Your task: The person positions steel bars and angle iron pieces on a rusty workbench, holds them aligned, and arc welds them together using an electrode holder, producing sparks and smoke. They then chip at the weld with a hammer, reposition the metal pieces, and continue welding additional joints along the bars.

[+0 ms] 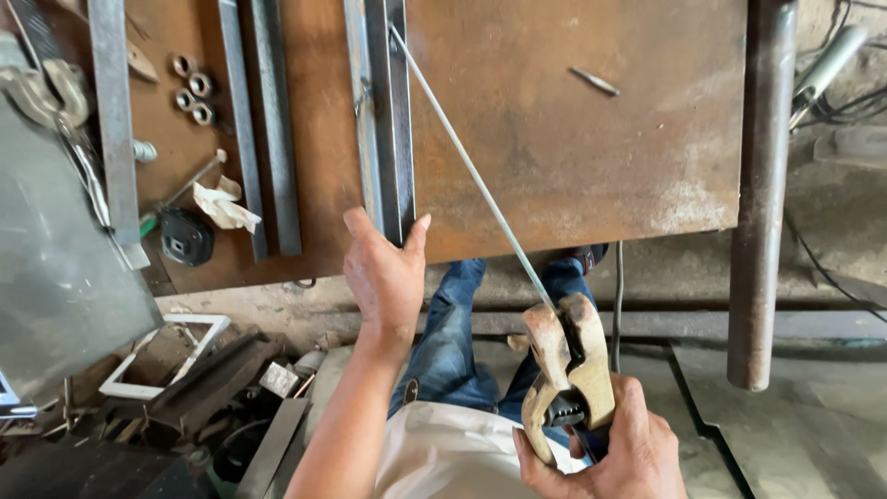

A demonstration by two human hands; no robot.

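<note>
- Rusty steel plate forms the counter [573,148]; its near edge runs across the middle of the view, with the person's legs in blue jeans [453,342] below it.
- Left hand [383,273]: fingers and thumb spread around the near end of a grey steel square tube [386,111], which lies lengthwise on the counter and reaches its near edge. The hand touches the tube end.
- Right hand [610,453]: closed in a fist around the handle of a worn, tan electrode holder [564,370], held below the counter edge, above the lap.
- A thin welding rod [471,171] is clamped in the holder's jaws and slants up-left; its tip meets the tube near the top of the view.
- Left of the tube: 2 dark steel bars [263,120], 4 nuts [191,91], a crumpled rag [224,205], a black round tool [187,237].
- Right side: a rusty upright pipe [762,185] just beside the counter edge.
</note>
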